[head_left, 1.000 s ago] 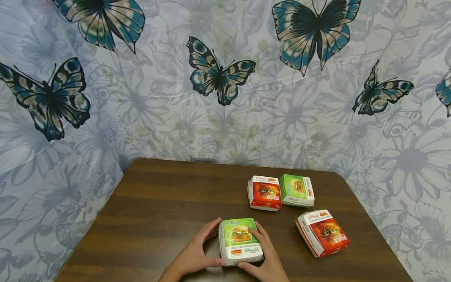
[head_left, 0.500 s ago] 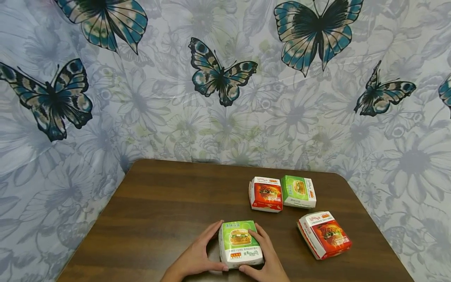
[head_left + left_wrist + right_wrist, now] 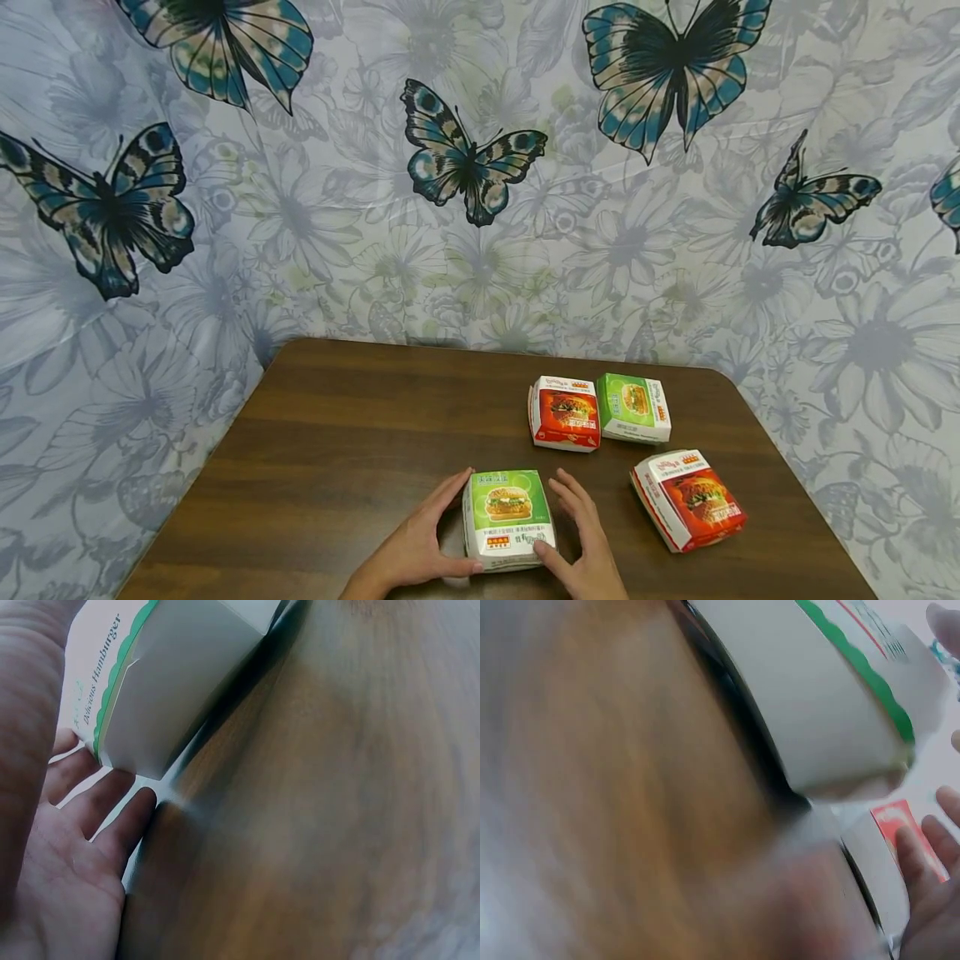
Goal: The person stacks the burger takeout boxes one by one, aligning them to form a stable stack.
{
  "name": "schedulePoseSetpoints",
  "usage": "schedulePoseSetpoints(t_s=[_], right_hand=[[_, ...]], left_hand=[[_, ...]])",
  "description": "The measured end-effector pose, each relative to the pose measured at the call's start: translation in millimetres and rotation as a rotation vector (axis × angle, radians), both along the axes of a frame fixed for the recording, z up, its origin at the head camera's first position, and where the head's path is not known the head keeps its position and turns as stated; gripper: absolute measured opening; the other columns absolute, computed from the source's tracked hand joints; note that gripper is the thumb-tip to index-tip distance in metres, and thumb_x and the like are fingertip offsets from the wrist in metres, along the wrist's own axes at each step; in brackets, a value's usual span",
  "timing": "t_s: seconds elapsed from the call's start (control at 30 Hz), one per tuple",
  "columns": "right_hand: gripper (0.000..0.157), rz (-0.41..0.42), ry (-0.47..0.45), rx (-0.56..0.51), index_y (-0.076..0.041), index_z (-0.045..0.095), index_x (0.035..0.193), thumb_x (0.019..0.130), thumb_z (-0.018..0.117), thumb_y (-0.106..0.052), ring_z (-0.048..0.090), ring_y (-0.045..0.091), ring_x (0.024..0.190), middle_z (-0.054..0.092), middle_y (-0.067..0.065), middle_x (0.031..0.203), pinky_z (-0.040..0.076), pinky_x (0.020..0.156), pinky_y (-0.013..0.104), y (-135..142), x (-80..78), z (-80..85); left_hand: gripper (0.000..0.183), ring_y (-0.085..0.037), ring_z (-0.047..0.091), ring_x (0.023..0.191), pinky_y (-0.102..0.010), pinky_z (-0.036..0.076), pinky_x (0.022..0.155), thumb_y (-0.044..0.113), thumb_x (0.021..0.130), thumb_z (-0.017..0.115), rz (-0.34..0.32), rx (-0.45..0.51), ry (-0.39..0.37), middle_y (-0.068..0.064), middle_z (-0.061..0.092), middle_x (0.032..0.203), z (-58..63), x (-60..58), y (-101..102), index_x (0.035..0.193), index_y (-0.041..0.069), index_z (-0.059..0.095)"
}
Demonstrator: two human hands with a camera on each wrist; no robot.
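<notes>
One green box [image 3: 508,517], far from the table's [image 3: 352,425] back edge, seemed placed, next needing gentle letting-go; left hand [image 3: 416,535] pinched it, right hand [image 3: 587,546] spread.

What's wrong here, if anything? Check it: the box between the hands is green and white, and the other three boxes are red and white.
Only two of those three are red and white: the head view shows the back pair's right box in green and white. The front box, between the left hand and the right hand, is green and white, as stated.
</notes>
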State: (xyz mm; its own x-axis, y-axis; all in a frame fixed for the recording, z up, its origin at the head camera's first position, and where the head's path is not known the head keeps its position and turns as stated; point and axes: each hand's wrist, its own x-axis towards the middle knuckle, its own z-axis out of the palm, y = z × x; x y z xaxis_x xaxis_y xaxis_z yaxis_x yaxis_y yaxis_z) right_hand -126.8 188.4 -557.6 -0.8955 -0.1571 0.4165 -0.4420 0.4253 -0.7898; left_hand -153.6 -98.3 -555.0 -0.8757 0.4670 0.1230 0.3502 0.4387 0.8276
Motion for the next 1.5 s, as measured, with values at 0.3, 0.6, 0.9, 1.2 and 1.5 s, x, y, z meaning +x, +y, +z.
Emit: schedulePoseSetpoints(t_s=[0.3,0.6,0.9,1.2,1.5], right_hand=[[0.077,-0.161,0.146,0.016,-0.014,0.051,0.149,0.081,0.085,0.000,0.033,0.004,0.142,0.042,0.019,0.156,0.031,0.109,0.007,13,-5.2,5.6],[0.081,-0.286,0.184,0.063,-0.011,0.054,0.147,0.075,0.089,0.001,0.030,0.006,0.145,0.044,0.019,0.154,0.021,0.113,0.009,29,-8.1,8.8],[0.083,-0.411,0.270,0.119,-0.002,0.057,0.143,0.068,0.091,0.002,0.032,0.012,0.143,0.046,0.022,0.152,0.018,0.113,0.014,57,-9.9,17.6],[0.085,-0.494,0.514,0.142,0.008,0.060,0.135,0.089,0.071,-0.062,0.042,0.026,0.136,0.053,0.032,0.139,0.017,0.116,0.023,89,-18.1,14.3],[0.095,-0.645,0.481,0.105,0.007,0.060,0.135,0.082,0.073,-0.071,0.034,0.056,0.134,0.048,0.036,0.142,0.014,0.120,0.052,106,-16.9,9.9]], left_hand=[[0.117,-0.025,0.036,0.150,-0.057,0.039,0.113,0.065,0.074,0.085,-0.016,-0.020,0.004,0.007,0.029,0.168,0.4,0.1,-2,0.166,0.028,0.022],[0.120,-0.026,0.032,0.152,-0.059,0.037,0.114,0.062,0.074,0.087,-0.046,-0.002,-0.037,0.005,0.025,0.170,-0.1,-0.6,-2,0.167,0.029,0.018],[0.123,-0.027,0.032,0.152,-0.060,0.037,0.114,0.062,0.072,0.088,-0.044,0.003,-0.052,0.006,0.023,0.170,0.1,0.3,-2,0.167,0.030,0.016],[0.121,-0.028,0.032,0.152,-0.059,0.038,0.114,0.063,0.074,0.086,-0.039,-0.008,-0.050,0.004,0.024,0.170,1.6,2.1,-2,0.167,0.029,0.017],[0.120,-0.027,0.033,0.152,-0.056,0.038,0.114,0.063,0.075,0.085,-0.036,-0.017,-0.040,0.003,0.025,0.170,1.0,2.0,-2,0.167,0.028,0.017]])
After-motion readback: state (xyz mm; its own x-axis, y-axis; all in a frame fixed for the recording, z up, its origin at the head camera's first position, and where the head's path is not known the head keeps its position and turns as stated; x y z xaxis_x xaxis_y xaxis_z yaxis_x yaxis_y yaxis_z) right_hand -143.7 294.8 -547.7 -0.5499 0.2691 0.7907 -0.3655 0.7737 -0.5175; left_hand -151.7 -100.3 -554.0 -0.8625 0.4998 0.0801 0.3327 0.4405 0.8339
